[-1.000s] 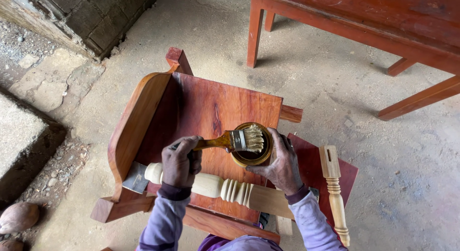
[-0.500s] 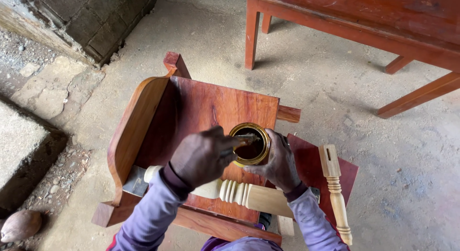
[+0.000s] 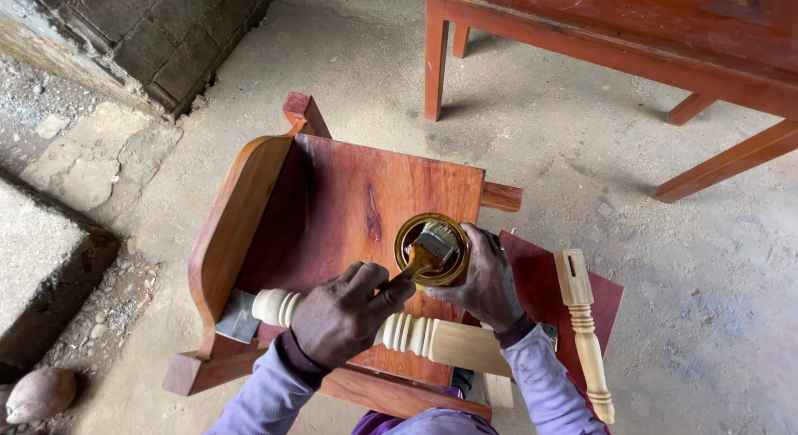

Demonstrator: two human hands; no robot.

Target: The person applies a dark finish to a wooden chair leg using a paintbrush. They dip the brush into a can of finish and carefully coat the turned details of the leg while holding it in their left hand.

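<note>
Now the round gold-rimmed tin (image 3: 431,250) of dark varnish stands open, brush (image 3: 430,246) dipped in.

Red-brown panel (image 3: 357,194): wood, smooth, varnished sheen. Turned leg (image 3: 432,337): pale wood, bare, matt. Tin (image 3: 431,250): metal, brassy rim, glossy dark contents. Brush (image 3: 428,246): wooden handle, metal ferrule, bristles wetted. Floor (image 3: 540,136): concrete, rough, dusty.

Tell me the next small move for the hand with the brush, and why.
Probably lift the brush and wipe it on the tin's rim. The left hand has its bristles down in the open tin, the right hand steadies that tin, and the pale turned leg lies bare just below.
</note>
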